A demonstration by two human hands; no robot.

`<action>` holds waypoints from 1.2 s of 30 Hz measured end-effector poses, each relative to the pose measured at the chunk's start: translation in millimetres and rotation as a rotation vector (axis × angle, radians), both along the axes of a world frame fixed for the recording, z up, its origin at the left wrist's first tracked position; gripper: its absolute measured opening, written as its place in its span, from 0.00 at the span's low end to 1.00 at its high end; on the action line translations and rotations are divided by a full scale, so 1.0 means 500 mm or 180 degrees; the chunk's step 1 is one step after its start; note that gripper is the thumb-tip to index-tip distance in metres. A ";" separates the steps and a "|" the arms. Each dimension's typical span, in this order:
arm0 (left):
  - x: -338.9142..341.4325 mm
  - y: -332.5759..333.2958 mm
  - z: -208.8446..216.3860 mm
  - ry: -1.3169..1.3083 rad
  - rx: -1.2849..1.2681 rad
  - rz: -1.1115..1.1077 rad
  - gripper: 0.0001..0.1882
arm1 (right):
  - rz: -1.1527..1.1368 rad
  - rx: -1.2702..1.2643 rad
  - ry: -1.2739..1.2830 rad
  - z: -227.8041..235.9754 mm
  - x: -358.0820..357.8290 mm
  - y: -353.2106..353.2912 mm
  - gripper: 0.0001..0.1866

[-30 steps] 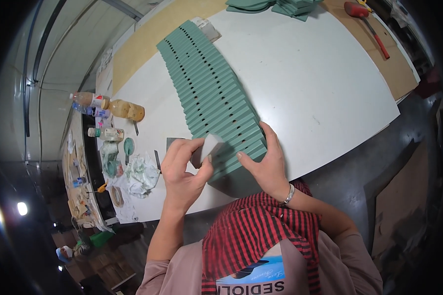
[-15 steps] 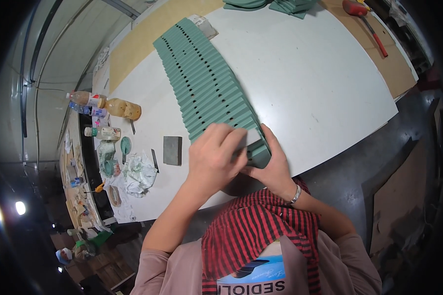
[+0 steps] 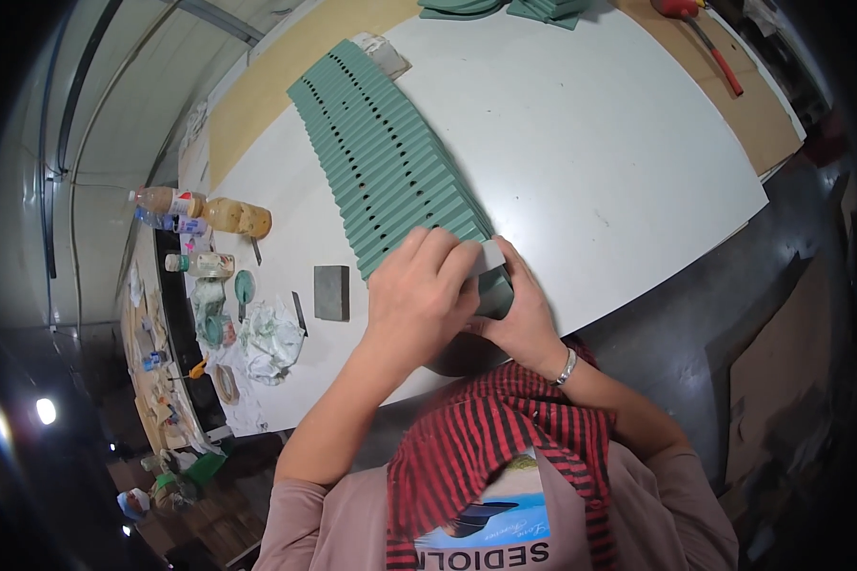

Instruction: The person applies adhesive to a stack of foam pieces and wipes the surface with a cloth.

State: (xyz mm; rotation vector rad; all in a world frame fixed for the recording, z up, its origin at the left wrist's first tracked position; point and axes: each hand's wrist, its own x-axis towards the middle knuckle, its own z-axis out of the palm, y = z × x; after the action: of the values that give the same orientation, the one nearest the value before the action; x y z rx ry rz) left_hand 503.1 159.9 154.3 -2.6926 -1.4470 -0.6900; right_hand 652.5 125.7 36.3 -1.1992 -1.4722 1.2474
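A long row of overlapping green slats (image 3: 371,162), each with dark holes, runs away from me over the white table. My left hand (image 3: 419,295) is closed at the near end of the row, its fingers bent over a light grey block (image 3: 488,258) that presses against the nearest green slat (image 3: 495,293). My right hand (image 3: 526,309) grips that slat by its right side, fingers along the edge and thumb towards me. My left palm hides most of the block and part of the slat.
Left of the row lie a dark grey rectangular block (image 3: 331,292), a crumpled white cloth (image 3: 271,343) and several bottles (image 3: 238,217). A white block (image 3: 383,57) touches the far end. More green pieces (image 3: 548,9) and a red mallet (image 3: 709,48) lie at the back.
My left hand has shifted slightly with the grey block, whose end now shows more clearly beside my right fingers. My right hand keeps its grip. The whole view has moved a little.
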 end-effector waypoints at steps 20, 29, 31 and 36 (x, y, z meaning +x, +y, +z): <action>0.017 -0.063 -0.006 -0.0314 -0.0127 0.0079 0.21 | 0.0164 -0.0125 0.0790 -0.047 -0.006 0.009 0.60; -0.015 -0.120 0.009 -0.0099 -0.0381 0.0591 0.22 | 0.0125 0.0167 0.0015 -0.013 0.015 0.002 0.60; 0.025 -0.105 -0.009 -0.0193 -0.0192 0.0593 0.22 | 0.0115 0.0247 0.0029 -0.028 0.008 0.004 0.58; 0.009 -0.139 -0.019 -0.0142 -0.0293 0.0766 0.19 | 0.0114 0.0313 0.0163 -0.039 0.017 0.004 0.59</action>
State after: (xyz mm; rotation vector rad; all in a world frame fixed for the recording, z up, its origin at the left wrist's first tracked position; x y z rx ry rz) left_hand 507.6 90.5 144.8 -2.5186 -1.8165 -0.6862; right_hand 661.2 127.8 17.0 -1.0728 -1.5054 1.2066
